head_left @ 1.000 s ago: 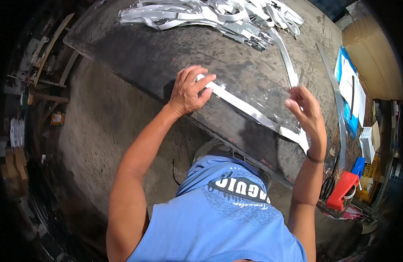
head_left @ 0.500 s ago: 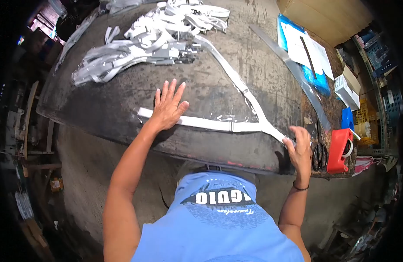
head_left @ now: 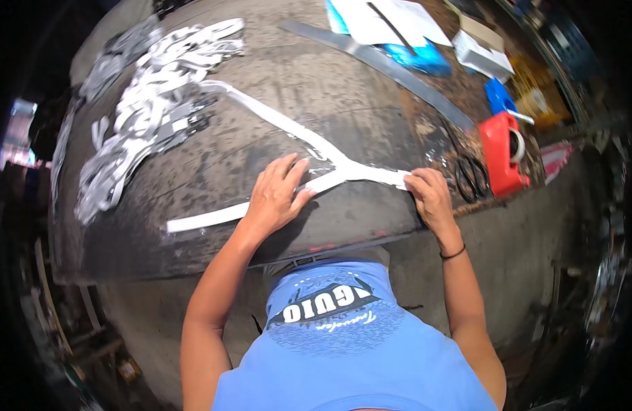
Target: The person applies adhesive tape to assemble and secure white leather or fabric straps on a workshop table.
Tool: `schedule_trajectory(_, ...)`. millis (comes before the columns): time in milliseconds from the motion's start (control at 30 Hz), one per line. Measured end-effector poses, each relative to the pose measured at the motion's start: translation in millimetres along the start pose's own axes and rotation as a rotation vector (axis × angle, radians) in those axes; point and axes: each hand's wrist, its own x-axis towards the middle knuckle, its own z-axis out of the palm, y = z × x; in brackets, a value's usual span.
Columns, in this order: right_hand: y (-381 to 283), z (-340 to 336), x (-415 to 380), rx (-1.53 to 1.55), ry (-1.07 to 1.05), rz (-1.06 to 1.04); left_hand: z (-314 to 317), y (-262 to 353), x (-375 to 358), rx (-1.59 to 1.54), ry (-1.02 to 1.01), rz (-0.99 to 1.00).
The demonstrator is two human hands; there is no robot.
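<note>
Left hand [head_left: 273,195] moved along white strap [head_left: 350,171], stained table [head_left: 220,161], grey floor [head_left: 511,240]

One head cam, wide fisheye, dark rounded rim. Looks from above the wearer's side of the table [head_left: 295,82], facing forward and steeply down; near enough that left hand [head_left: 275,195] and right hand [head_left: 432,198] over it, blue shirt [head_left: 350,356] this side of it, all fit.

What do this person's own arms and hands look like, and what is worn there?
The left hand and right hand wear no gloves. The right one has a thin dark wristband; the left shows none. Left arm and right arm are uncovered up to the blue shirt.
</note>
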Motion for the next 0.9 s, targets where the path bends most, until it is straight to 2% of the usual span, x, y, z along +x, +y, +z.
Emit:
schedule_trajectory(33,4,-2,-5,0.007,-0.008,0.004,4,5,1,-0.02,-0.017,0.028)
schedule_trajectory(100,7,-7,-11,-0.011,-0.001,0.03,8,13,2,0.04,-0.103,-0.038)
schedule_trajectory(133,7,-9,-12,-0.009,0.003,0.019,13,13,4,0.036,-0.019,0.023)
schedule_trajectory(300,14,-19,-26,-0.07,-0.016,-0.003,18,24,7,0.01,-0.015,0.139)
schedule_trajectory(500,15,-59,-52,-0.102,-0.065,0.07,24,60,9,0.009,-0.104,0.122)
schedule_trajectory(567,27,-87,-53,-0.054,0.183,0.108,24,68,10,-0.008,-0.137,0.116)
schedule_trajectory(600,36,-108,-52,-0.047,0.348,0.277,24,71,10,-0.008,-0.133,0.123)
schedule_trajectory(633,40,-127,-48,-0.054,0.541,0.577,23,74,10,-0.013,-0.132,0.133)
schedule_trajectory(667,60,-145,-48,-0.109,0.676,0.688,22,76,10,-0.033,-0.046,0.152)
schedule_trajectory(700,90,-162,-52,-0.056,0.699,0.763,20,79,9,-0.053,0.039,0.171)
schedule_trajectory(733,121,-174,-58,-0.168,0.596,0.772,16,85,6,-0.052,0.106,0.189)
schedule_trajectory(767,136,-177,-54,-0.177,0.607,0.779,16,88,0,-0.058,0.105,0.203)
schedule_trajectory(833,150,-184,-43,0.263,0.403,1.023,18,95,-15,-0.223,0.135,0.239)
schedule_trajectory(867,151,-186,-40,0.255,0.412,1.024,23,97,-21,-0.271,0.12,0.263)
schedule_trajectory(900,148,-187,-32,0.312,0.294,1.059,31,98,-27,-0.317,0.105,0.286)
